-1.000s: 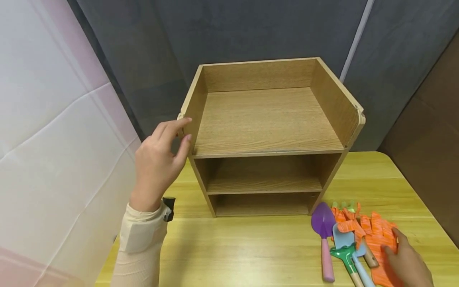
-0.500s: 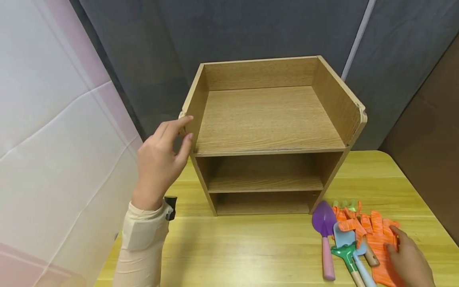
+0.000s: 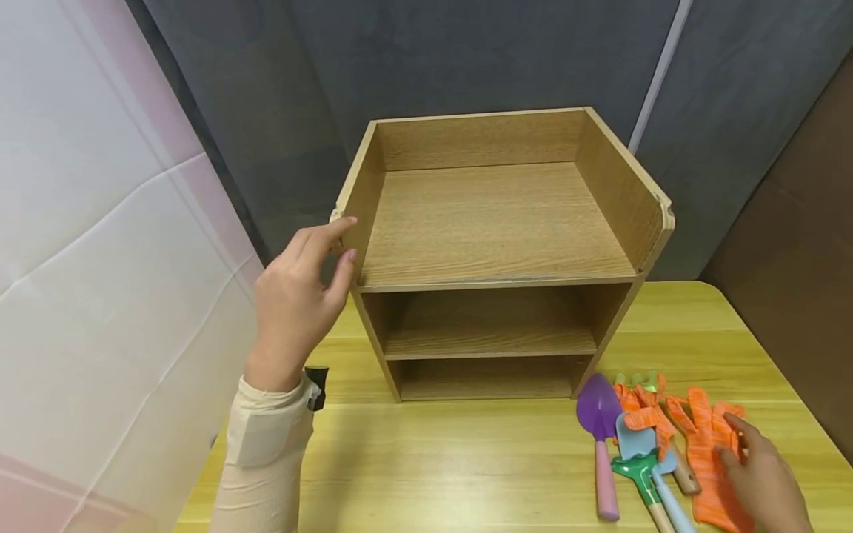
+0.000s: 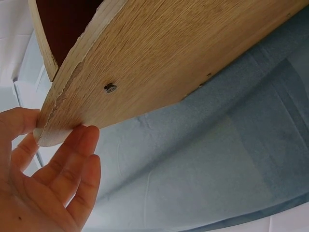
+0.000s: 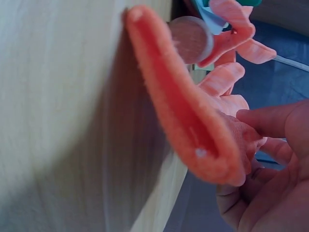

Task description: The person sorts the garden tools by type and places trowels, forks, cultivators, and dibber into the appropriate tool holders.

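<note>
As the orange glove (image 3: 711, 470) ran lengthwise up the frame's lower right, we saw the right hand (image 3: 763, 474) pinching its right side.

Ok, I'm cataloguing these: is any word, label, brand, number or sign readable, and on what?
None can be read: no lettering shows on the wooden shelf unit, orange gloves, pink-handled purple trowel or other garden tools. Any tiny marks would be too small to tell.

Your orange glove (image 3: 710, 474) lies front-right of the upright wooden shelf unit (image 3: 493, 282), cuff gaping toward you, pinched in your right hand (image 3: 765, 477); your left hand (image 3: 292, 296) grips the unit's left front corner.
</note>
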Demonstrator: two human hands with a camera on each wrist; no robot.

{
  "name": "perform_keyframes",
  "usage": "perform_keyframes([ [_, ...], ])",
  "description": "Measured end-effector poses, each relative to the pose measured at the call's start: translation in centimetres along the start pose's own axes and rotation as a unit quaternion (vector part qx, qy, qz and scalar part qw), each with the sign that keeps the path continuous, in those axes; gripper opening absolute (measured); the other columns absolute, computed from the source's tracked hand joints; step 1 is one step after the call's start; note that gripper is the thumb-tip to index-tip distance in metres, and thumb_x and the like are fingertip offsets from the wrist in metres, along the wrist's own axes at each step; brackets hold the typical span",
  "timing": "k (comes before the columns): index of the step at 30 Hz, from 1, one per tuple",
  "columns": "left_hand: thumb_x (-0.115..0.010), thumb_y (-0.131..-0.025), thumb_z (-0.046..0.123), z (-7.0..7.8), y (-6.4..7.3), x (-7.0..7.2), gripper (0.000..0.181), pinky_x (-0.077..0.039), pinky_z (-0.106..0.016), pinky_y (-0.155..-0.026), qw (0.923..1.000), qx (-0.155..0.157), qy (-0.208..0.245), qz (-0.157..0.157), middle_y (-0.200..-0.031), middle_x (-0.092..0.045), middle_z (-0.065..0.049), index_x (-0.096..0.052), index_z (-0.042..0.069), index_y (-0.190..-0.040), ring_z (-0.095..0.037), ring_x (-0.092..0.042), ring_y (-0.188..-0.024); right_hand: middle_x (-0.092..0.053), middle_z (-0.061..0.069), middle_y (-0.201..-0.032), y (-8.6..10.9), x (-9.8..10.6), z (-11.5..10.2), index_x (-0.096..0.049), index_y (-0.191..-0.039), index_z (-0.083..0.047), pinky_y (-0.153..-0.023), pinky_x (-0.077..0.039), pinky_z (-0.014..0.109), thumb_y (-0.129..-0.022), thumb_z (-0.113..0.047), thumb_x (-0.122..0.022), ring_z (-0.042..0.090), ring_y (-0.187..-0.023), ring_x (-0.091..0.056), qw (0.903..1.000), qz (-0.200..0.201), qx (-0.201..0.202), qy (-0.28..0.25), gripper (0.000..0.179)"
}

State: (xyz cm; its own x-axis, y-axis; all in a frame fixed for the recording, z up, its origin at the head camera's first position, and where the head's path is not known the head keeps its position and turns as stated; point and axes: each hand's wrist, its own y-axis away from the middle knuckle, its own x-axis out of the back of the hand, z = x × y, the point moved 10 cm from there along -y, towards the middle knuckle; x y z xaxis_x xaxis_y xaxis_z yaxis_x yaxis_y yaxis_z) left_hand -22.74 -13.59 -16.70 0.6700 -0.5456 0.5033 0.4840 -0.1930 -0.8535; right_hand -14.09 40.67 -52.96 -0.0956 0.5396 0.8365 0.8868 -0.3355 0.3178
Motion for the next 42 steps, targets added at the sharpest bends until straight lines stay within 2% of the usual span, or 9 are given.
perform_keyframes([
  [3,-0.060,-0.085,0.012,-0.1,0.0,0.0,0.031,-0.031,-0.031,-0.044,1.0000,0.000,-0.001,0.001,-0.087,-0.065,-0.006,-0.062,0.017,-0.116,-0.017,-0.053,-0.058,-0.029,0.042,-0.131,0.2,0.4,-0.3,-0.011,-0.145,0.004,-0.065,-0.045,0.043,-0.091,-0.019,-0.052,0.057,-0.106,-0.040,0.9998,0.006,0.004,-0.017,0.072],
  [10,-0.059,-0.085,0.013,-0.2,0.0,-0.2,0.032,-0.030,-0.030,-0.044,1.0000,0.008,0.001,0.001,-0.087,-0.065,-0.005,-0.063,0.018,-0.116,-0.015,-0.050,-0.055,-0.036,0.041,-0.124,0.9,2.0,-1.4,-0.013,-0.145,0.004,-0.056,-0.042,0.033,-0.092,-0.017,-0.050,0.049,-0.093,-0.050,0.9975,0.049,0.033,-0.039,0.067],
  [16,-0.059,-0.086,0.014,-0.2,0.0,-0.4,0.032,-0.031,-0.031,-0.045,0.9999,0.010,0.001,-0.002,-0.088,-0.065,-0.004,-0.062,0.019,-0.117,-0.016,-0.050,-0.054,-0.038,0.041,-0.117,1.5,3.3,-2.1,-0.014,-0.144,0.004,-0.054,-0.045,0.036,-0.095,-0.021,-0.047,0.048,-0.083,-0.055,0.9931,0.080,0.068,-0.053,0.064],
  [20,-0.060,-0.086,0.013,-0.2,-0.1,-0.4,0.033,-0.033,-0.032,-0.046,1.0000,0.006,0.000,-0.001,-0.086,-0.065,-0.004,-0.062,0.019,-0.118,-0.017,-0.054,-0.058,-0.041,0.037,-0.113,2.0,4.1,-2.7,-0.018,-0.143,0.005,-0.052,-0.044,0.032,-0.096,-0.025,-0.046,0.040,-0.078,-0.057,0.9884,0.104,0.088,-0.067,0.063],
  [27,-0.062,-0.085,0.015,-0.2,-0.1,-0.5,0.034,-0.035,-0.033,-0.047,1.0000,0.001,0.000,-0.001,-0.083,-0.067,-0.002,-0.062,0.019,-0.119,-0.017,-0.059,-0.066,-0.036,0.037,-0.125,2.2,4.5,-3.3,-0.017,-0.145,0.002,-0.056,-0.045,0.033,-0.094,-0.039,-0.047,0.041,-0.089,-0.054,0.9858,0.101,0.089,-0.100,0.072],
  [28,-0.062,-0.085,0.015,-0.2,-0.1,-0.5,0.034,-0.035,-0.033,-0.047,1.0000,0.001,-0.001,-0.001,-0.083,-0.068,-0.002,-0.062,0.020,-0.119,-0.018,-0.059,-0.066,-0.035,0.036,-0.127,2.2,4.4,-3.3,-0.017,-0.145,0.001,-0.056,-0.046,0.032,-0.093,-0.039,-0.047,0.039,-0.089,-0.055,0.9857,0.099,0.088,-0.105,0.072],
  [31,-0.063,-0.085,0.016,-0.2,-0.1,-0.5,0.036,-0.035,-0.033,-0.047,1.0000,0.004,-0.006,-0.001,-0.083,-0.069,-0.002,-0.062,0.021,-0.121,-0.018,-0.061,-0.068,-0.034,0.033,-0.128,2.3,4.4,-3.6,-0.016,-0.146,-0.002,-0.055,-0.045,0.028,-0.093,-0.040,-0.047,0.010,-0.081,-0.054,0.9847,0.091,0.092,-0.117,0.073],
  [35,-0.064,-0.085,0.018,-0.2,-0.1,-0.5,0.039,-0.034,-0.033,-0.046,0.9999,0.009,-0.012,-0.001,-0.087,-0.071,-0.002,-0.060,0.025,-0.123,-0.020,-0.064,-0.072,-0.035,0.029,-0.128,2.7,4.6,-4.2,-0.017,-0.147,-0.004,-0.055,-0.044,0.024,-0.093,-0.038,-0.048,-0.018,-0.076,-0.033,0.9823,0.096,0.103,-0.124,0.070],
  [42,-0.064,-0.085,0.019,-0.3,0.0,-0.6,0.045,-0.029,-0.031,-0.044,0.9997,0.013,-0.021,-0.005,-0.081,-0.069,-0.002,-0.055,0.029,-0.128,-0.019,-0.062,-0.067,-0.032,0.028,-0.131,3.3,5.1,-5.1,-0.013,-0.149,-0.013,-0.054,-0.044,0.026,-0.094,-0.039,-0.045,-0.015,-0.070,-0.044,0.9818,0.088,0.101,-0.134,0.068],
])
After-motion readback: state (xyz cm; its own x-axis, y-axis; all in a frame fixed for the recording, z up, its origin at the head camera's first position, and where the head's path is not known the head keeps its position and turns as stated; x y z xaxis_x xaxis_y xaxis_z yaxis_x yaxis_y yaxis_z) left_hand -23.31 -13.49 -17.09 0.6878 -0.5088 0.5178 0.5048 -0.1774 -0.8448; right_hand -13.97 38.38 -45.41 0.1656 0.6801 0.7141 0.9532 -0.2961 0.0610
